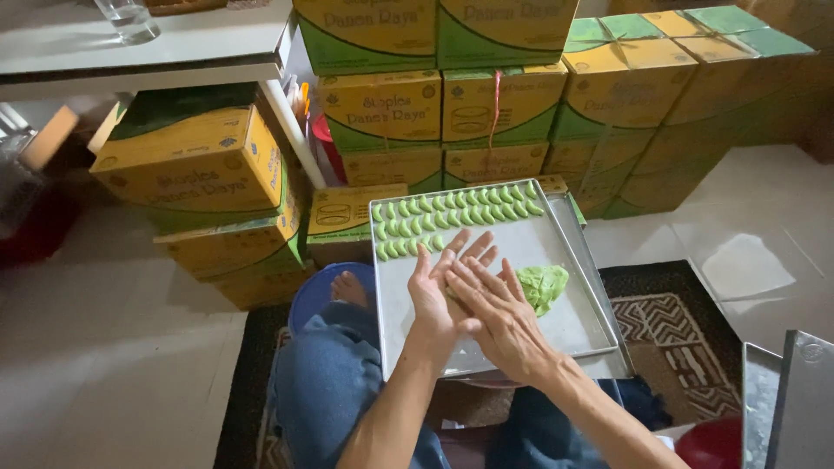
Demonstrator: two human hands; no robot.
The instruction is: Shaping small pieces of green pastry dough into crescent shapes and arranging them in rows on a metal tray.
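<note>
At the centre of the frame your left hand [432,291] lay palm up with the fingers spread flat, and your right hand [497,311] crossed flat over it, fingers straight, the two palms pressed together. Whatever sat between them was hidden; I could not tell if a bit of dough was there, though the pose looked like rolling a piece between the palms. Neither hand gripped anything in a closed fist. Just right of your hands, touching the tray floor, sat the lump of green dough [543,285], still a fair mound. Toward the upper part of the metal baking tray [512,247], three slanting rows of small green shaped pieces [452,213] were laid out; the upper two rows ran nearly the full width, and the lowest row stopped partway. By my judgement the work was in its early part: most of the tray floor was bare and the mound was not used up. Yellow-and-green cardboard boxes [382,108] were stacked across the top of the frame, and a patterned rug [673,326] lay under the tray at lower right.
</note>
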